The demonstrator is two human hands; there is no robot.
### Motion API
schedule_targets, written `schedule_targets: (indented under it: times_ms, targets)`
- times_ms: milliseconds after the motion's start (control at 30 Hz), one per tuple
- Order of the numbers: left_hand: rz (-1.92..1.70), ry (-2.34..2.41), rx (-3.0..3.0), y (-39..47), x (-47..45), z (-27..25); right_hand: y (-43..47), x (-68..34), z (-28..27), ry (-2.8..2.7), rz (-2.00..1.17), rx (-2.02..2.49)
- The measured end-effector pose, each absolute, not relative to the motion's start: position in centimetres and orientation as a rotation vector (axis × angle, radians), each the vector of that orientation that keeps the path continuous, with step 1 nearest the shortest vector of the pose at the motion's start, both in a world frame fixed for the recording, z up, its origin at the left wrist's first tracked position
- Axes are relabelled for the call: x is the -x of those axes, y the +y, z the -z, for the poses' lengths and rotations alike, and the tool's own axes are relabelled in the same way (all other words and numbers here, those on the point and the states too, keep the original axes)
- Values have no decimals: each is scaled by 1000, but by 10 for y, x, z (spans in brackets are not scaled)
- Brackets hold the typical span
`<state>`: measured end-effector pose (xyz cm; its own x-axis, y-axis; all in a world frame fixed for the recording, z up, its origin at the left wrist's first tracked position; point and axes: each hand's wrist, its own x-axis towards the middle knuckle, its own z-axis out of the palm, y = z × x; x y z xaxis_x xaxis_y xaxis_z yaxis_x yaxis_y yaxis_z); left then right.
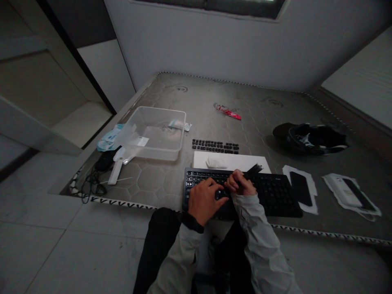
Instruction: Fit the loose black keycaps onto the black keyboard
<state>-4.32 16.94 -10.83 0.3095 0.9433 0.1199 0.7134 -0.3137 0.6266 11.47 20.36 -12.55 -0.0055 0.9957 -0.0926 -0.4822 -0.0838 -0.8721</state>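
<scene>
A black keyboard (277,196) lies in front of me near the front edge of the surface, with some keys off its upper left area. My left hand (204,199) rests on its left half, fingers curled, thumb and forefinger drawn close over the keys; anything between them is too dark to name. Close beside it, my right hand (241,183) is closed above the middle of the keyboard. A slim dark tool (255,169) with a pale tip sticks out beyond its fingers. Loose black keycaps (215,145) stand in rows behind a white box (235,160), on which a crumpled white tissue (217,163) lies.
To the left stand a clear plastic bin (159,153), a blue-white packet (110,139), a white-handled brush (115,171) and a coiled black cable (92,187). A red wrapper (228,112) lies farther back. Rightward are a black bag (318,139) and phones (301,188) on white sheets.
</scene>
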Motion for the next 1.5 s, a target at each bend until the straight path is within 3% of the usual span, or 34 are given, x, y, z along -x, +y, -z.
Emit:
schedule_targets:
  times_ms: [1000, 1500]
  targets:
    - [-670, 1468, -2119, 169, 43, 108, 202, -114, 122, -740, -1451, 861]
    - [-634, 1478, -2173, 170, 43, 106, 202, -93, 136, -923, -1184, 857]
